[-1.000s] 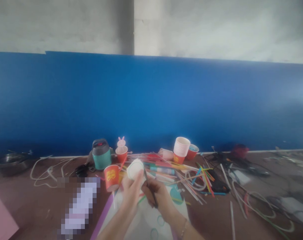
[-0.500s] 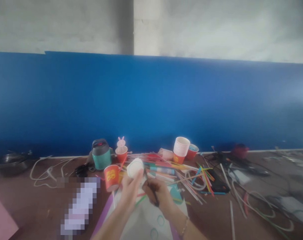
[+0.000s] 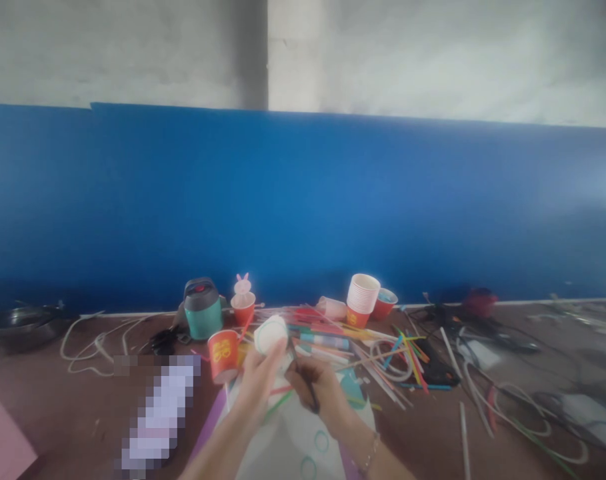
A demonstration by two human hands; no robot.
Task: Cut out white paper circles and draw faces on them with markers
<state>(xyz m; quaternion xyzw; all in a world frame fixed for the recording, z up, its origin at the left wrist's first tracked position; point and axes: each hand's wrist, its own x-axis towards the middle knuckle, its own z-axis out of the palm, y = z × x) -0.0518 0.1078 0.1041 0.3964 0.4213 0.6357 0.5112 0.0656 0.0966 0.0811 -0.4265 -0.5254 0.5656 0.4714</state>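
Observation:
Pinched in my left hand (image 3: pixel 263 375) is a piece of white paper (image 3: pixel 271 335) with a curved green line drawn on it. My right hand (image 3: pixel 319 387) is closed round dark-handled scissors (image 3: pixel 307 385), whose blades meet the paper's right edge. How far the blades are apart is too blurred to tell. Below both hands lies a large white sheet (image 3: pixel 287 447) with green circles drawn on it. A red paper cup (image 3: pixel 223 357) with yellow marks stands just left of my left hand.
Behind my hands lie several coloured strips (image 3: pixel 383 380) and a blue-and-white tube (image 3: pixel 325 341). A teal jar (image 3: pixel 203 317), a cup with a pink rabbit (image 3: pixel 243 300) and stacked paper cups (image 3: pixel 363 297) stand at the back. White cables (image 3: pixel 100 347) lie left; a blue partition (image 3: pixel 303 213) rises behind.
Almost nothing differs. Both hands keep their places with the paper and scissors, apart from a very slight shift of the wrists.

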